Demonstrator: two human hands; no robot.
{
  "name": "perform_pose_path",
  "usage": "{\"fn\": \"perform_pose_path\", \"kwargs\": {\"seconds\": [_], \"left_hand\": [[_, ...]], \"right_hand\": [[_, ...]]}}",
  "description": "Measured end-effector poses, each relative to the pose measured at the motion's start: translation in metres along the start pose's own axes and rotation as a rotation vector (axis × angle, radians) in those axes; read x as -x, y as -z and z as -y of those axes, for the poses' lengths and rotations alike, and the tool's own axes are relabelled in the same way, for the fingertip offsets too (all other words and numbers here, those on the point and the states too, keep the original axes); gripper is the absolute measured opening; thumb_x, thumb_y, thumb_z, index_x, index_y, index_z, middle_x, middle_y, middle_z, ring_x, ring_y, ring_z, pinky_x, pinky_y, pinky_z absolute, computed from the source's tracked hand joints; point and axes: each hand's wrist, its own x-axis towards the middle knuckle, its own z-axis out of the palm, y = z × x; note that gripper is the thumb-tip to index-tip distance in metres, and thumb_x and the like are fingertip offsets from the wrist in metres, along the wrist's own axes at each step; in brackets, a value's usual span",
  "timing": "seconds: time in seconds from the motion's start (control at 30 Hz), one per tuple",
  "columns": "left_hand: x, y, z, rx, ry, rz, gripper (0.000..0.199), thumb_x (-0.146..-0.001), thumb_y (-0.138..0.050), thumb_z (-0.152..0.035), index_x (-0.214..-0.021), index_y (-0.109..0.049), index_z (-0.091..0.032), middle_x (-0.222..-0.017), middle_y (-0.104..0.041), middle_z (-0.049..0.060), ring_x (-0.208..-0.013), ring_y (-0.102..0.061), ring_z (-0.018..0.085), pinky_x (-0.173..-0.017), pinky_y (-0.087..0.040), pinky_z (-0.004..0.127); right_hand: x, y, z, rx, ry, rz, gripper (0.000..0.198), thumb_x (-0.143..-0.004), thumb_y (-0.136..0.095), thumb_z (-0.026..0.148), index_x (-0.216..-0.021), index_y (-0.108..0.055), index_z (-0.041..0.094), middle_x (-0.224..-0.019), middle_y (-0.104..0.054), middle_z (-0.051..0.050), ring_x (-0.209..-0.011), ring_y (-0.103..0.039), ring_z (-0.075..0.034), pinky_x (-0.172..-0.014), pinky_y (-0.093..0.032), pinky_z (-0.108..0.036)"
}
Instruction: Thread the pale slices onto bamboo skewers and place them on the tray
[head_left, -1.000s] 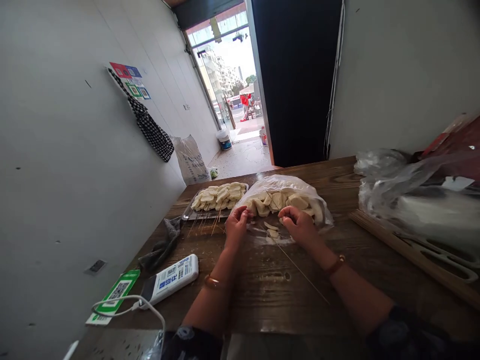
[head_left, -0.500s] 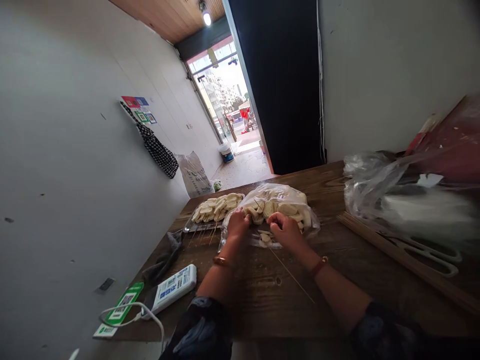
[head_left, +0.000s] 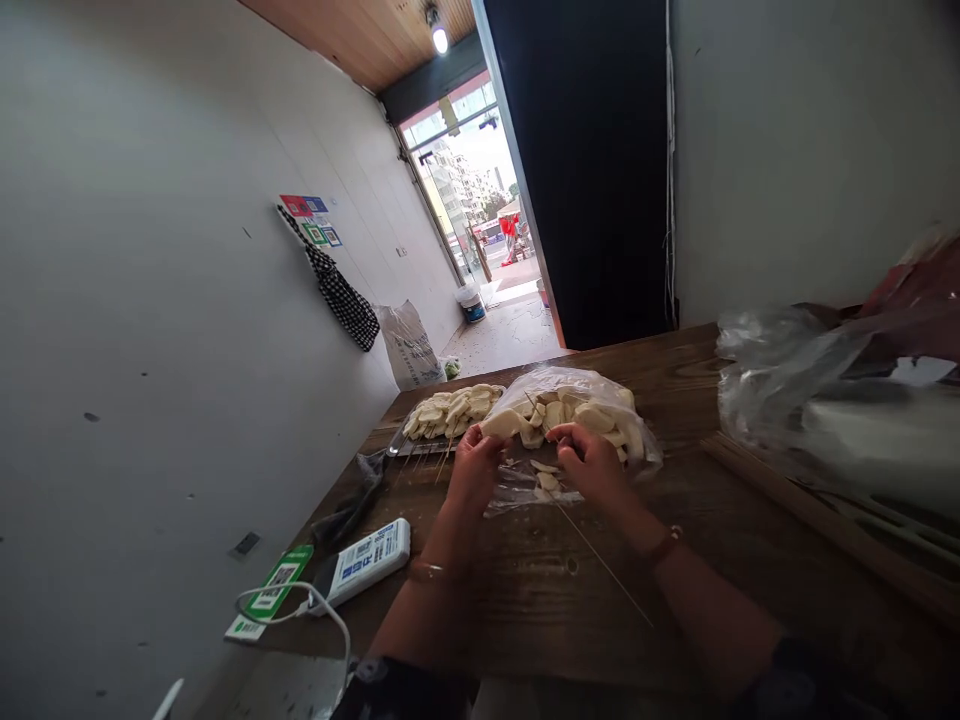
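Observation:
My left hand [head_left: 480, 455] pinches a pale, oval food slice [head_left: 501, 424] at the front of a clear plastic bag [head_left: 570, 378] heaped with similar slices. My right hand [head_left: 589, 455] is closed beside the bag's mouth, and a thin skewer [head_left: 532, 403] runs up and left from its fingertips; the rest of that skewer is hidden. Below the hands, a few loose slices [head_left: 547, 482] lie on the plastic. One long thin stick [head_left: 604, 562] slants from them towards the table's front. To the left, a tray [head_left: 394, 450] carries piled slices with several skewers sticking out.
On the wooden table [head_left: 525, 590], a white device with a cable [head_left: 371, 560], a green code card [head_left: 281, 585] and a dark cloth [head_left: 349, 505] are at left. Crumpled clear plastic [head_left: 772, 350] and a bundle of thin sticks [head_left: 787, 515] occupy the right.
My left hand has drawn back slightly from the heap, and a pale slice now shows in its fingers. My right hand stays close by the bag. The camera view has shifted a little.

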Motion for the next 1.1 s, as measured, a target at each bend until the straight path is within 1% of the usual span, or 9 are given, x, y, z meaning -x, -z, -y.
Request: {"fn": "perform_pose_path", "kwargs": {"seconds": [0.1, 0.23, 0.33, 0.5, 0.63, 0.77, 0.9, 1.0, 1.1], "left_hand": [[0.008, -0.014, -0.007, 0.135, 0.025, 0.101, 0.045, -0.057, -0.078, -0.021, -0.096, -0.058, -0.017, -0.086, -0.066, 0.002, -0.066, -0.060, 0.010, -0.053, -0.040, 0.019], [0.013, -0.023, -0.010, 0.080, -0.036, 0.237, 0.037, -0.066, -0.078, -0.026, -0.100, -0.064, -0.017, -0.089, -0.069, 0.003, -0.071, -0.061, 0.011, -0.062, -0.045, 0.020], [0.013, -0.017, -0.008, 0.010, -0.059, 0.296, 0.042, -0.068, -0.079, -0.031, -0.105, -0.064, -0.017, -0.093, -0.071, 0.006, -0.078, -0.063, 0.015, -0.070, -0.048, 0.024], [0.014, 0.003, -0.002, -0.280, -0.156, 0.335, 0.040, -0.070, -0.075, -0.035, -0.105, -0.070, -0.015, -0.086, -0.070, 0.006, -0.077, -0.061, 0.018, -0.068, -0.047, 0.026], [0.020, 0.009, -0.002, -0.482, -0.245, 0.359, 0.040, -0.076, -0.066, -0.033, -0.113, -0.071, -0.019, -0.085, -0.070, 0.004, -0.072, -0.055, 0.016, -0.066, -0.044, 0.026], [0.024, 0.007, -0.001, -0.538, -0.248, 0.337, 0.051, -0.074, -0.065, -0.027, -0.124, -0.066, -0.020, -0.078, -0.065, 0.001, -0.064, -0.049, 0.013, -0.062, -0.040, 0.026], [0.022, 0.006, 0.006, -0.462, -0.226, 0.259, 0.047, -0.069, -0.071, -0.029, -0.114, -0.069, -0.016, -0.060, -0.050, -0.005, -0.058, -0.042, 0.011, -0.057, -0.035, 0.025], [0.020, 0.008, 0.012, -0.235, -0.103, 0.297, 0.044, -0.067, -0.076, -0.036, -0.104, -0.069, -0.014, -0.068, -0.060, 0.000, -0.064, -0.050, 0.013, -0.061, -0.039, 0.025], [0.021, 0.006, 0.018, 0.048, 0.054, 0.416, 0.050, -0.064, -0.080, -0.042, -0.103, -0.068, -0.013, -0.086, -0.069, 0.007, -0.074, -0.058, 0.016, -0.068, -0.044, 0.027]], "right_hand": [[-0.002, 0.002, -0.003, -0.022, -0.013, -0.005, 0.030, -0.075, -0.046, 0.023, -0.094, -0.069, 0.018, -0.064, -0.060, 0.001, -0.056, -0.051, -0.014, -0.054, -0.037, -0.025], [-0.005, 0.006, -0.003, 0.059, -0.030, -0.063, 0.029, -0.083, -0.047, 0.030, -0.096, -0.070, 0.018, -0.063, -0.062, -0.001, -0.057, -0.055, -0.017, -0.055, -0.040, -0.028], [-0.005, 0.007, -0.001, 0.096, 0.001, -0.090, 0.030, -0.085, -0.050, 0.033, -0.102, -0.071, 0.019, -0.078, -0.071, -0.005, -0.069, -0.062, -0.020, -0.063, -0.046, -0.030], [-0.002, 0.000, -0.004, 0.088, -0.001, 0.039, 0.034, -0.086, -0.053, 0.035, -0.106, -0.072, 0.016, -0.094, -0.075, -0.009, -0.085, -0.068, -0.023, -0.077, -0.051, -0.033], [0.000, -0.007, -0.013, 0.021, -0.116, 0.154, 0.040, -0.084, -0.056, 0.039, -0.112, -0.071, 0.014, -0.094, -0.075, -0.009, -0.078, -0.067, -0.023, -0.068, -0.052, -0.032], [0.003, -0.012, -0.018, -0.135, -0.219, 0.251, 0.043, -0.082, -0.061, 0.045, -0.108, -0.072, 0.014, -0.083, -0.073, -0.006, -0.067, -0.062, -0.018, -0.059, -0.047, -0.027], [0.006, -0.015, -0.013, -0.199, -0.276, 0.264, 0.048, -0.076, -0.067, 0.055, -0.097, -0.073, 0.012, -0.068, -0.067, -0.003, -0.058, -0.056, -0.014, -0.054, -0.043, -0.025], [0.007, -0.015, -0.007, -0.244, -0.294, 0.233, 0.049, -0.070, -0.072, 0.059, -0.091, -0.073, 0.014, -0.072, -0.069, -0.004, -0.063, -0.059, -0.016, -0.058, -0.047, -0.026], [0.007, -0.014, -0.007, -0.324, -0.349, 0.162, 0.050, -0.065, -0.077, 0.059, -0.089, -0.073, 0.015, -0.071, -0.069, -0.004, -0.065, -0.060, -0.017, -0.058, -0.048, -0.027]]}}
